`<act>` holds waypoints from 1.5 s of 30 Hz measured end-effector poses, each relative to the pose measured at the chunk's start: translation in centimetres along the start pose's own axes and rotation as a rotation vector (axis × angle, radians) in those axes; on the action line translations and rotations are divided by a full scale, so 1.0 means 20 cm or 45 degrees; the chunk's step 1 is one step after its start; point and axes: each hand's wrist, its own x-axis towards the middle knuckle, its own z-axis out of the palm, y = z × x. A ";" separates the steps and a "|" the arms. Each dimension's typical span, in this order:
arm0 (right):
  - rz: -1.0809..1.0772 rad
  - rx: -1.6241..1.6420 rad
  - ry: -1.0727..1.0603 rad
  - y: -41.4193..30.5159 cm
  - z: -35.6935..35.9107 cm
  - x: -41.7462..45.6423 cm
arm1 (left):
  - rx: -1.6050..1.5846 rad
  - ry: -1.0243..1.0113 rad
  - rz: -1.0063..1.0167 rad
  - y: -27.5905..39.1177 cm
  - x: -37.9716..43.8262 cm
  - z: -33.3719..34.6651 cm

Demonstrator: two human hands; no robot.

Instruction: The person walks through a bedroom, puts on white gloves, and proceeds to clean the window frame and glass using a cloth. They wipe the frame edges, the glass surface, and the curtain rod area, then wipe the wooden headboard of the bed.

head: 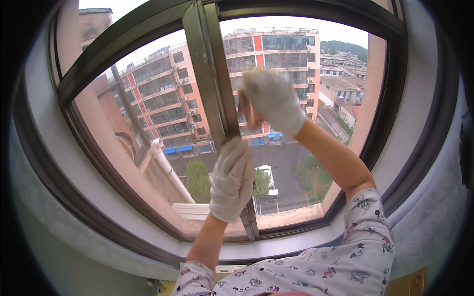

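My left hand (231, 181), in a thin white glove, is closed around the dark metal upright (207, 74) where the two window sashes meet. My right hand (272, 98), gloved the same way, is raised in front of the right window pane (292, 159) and blurred by motion. From under its palm shows a reddish-brown, cloth-like item (250, 113), too blurred to name surely. A yellowish patch shows at the glove's fingertips. Whether the item touches the glass cannot be told.
The dark window frame (392, 85) surrounds both panes above a white inner sill (289, 244). Outside, a white drainpipe (166, 164) runs down near the left pane. Apartment blocks (274, 51) stand across a paved yard far below, with a white car (265, 174).
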 end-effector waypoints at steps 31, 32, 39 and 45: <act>-0.300 -0.416 0.661 0.16 0.07 0.29 | 0.693 -0.521 0.708 -0.11 0.78 -0.05; -0.374 -0.218 0.832 0.10 0.13 0.31 | 0.684 -0.477 0.727 -0.09 0.79 -0.08; -0.247 -0.093 0.606 0.58 -0.29 0.08 | 0.560 -0.531 0.500 -0.20 0.73 -0.06; 0.281 0.129 1.507 1.55 -0.65 -0.46 | 0.551 -0.383 0.661 -0.20 0.72 -0.02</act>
